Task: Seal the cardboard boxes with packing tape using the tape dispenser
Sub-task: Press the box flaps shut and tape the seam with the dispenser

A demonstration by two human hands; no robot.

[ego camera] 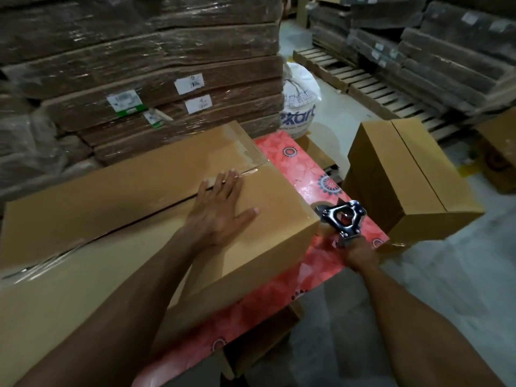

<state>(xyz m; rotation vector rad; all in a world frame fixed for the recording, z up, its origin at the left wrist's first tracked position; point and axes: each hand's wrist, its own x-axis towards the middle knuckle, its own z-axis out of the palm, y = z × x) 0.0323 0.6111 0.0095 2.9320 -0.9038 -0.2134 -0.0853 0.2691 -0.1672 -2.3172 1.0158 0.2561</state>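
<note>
A long brown cardboard box lies on a red floral-covered table. Its two top flaps meet along a seam that gapes dark toward the left; clear tape shows at the seam's far end. My left hand presses flat on the flaps, fingers spread across the seam. My right hand grips the handle of a metal tape dispenser with a roll of clear tape, held against the box's right end wall just below the top edge.
A second closed cardboard box stands to the right of the table. Shrink-wrapped stacks of flat cardboard rise behind the table. A white sack and wooden pallets sit further back on the grey floor.
</note>
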